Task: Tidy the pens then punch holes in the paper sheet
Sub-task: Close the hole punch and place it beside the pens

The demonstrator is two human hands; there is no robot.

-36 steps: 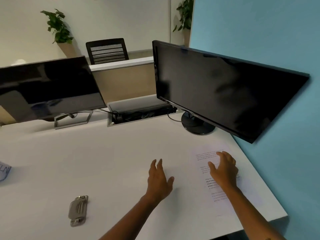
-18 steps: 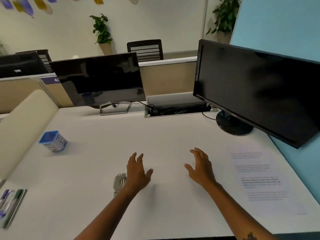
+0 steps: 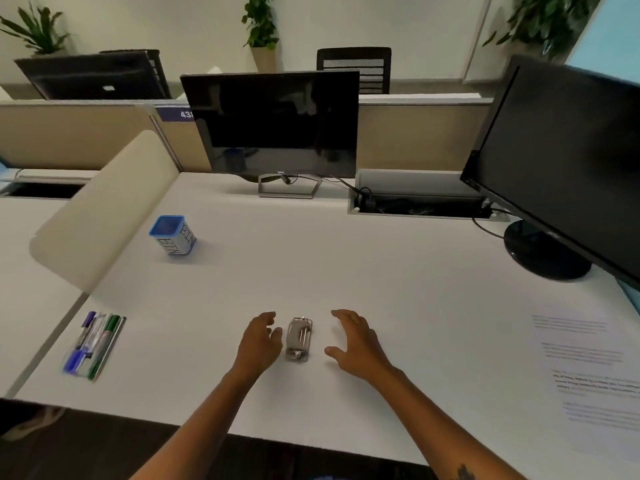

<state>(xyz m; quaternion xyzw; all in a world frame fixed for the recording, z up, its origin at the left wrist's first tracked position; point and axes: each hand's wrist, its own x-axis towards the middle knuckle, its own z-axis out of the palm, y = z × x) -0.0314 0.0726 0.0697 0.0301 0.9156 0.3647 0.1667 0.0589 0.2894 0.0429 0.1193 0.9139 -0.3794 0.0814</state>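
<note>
**View swings left; both hands now flank the hole punch, pens not yet touched**

Change vs a second ago: then, the right hand lay on the printed sheet at lower right of frame. Half a second ago both hands were off the paper and hovering mid-desk. Now the head camera has panned further left, and the paper sheet [image 3: 588,372] sits at the far right edge of frame, flat on the desk [image 3: 381,265], well apart from either hand.

Left hand [image 3: 258,342]: fingers loosely curled, holding nothing, just beside the left side of the hole punch [image 3: 299,339]; contact can't be told, looks like a small gap. Right hand [image 3: 355,342]: fingers spread and relaxed, empty, near the punch's right side but not touching.

Hole punch: small grey metal, lying flat, lower centre of frame, between the two hands.

Pens [image 3: 93,342]: bunch of blue, green and dark ones, lying together at lower left of frame near the desk edge, well apart from the hands. Blue-rimmed pen cup [image 3: 173,235] stands upright at mid left, apart from the pens; nothing can be seen in it from here.

Judgement: the pan brings pens and cup into view, so the tidy step can begin, but it's not started. Hands are poised at the punch rather than the pens; the task order says pens first. Paper unpunched as far as visible.

Two dark monitors [image 3: 273,123] stand at top centre and right.
</note>
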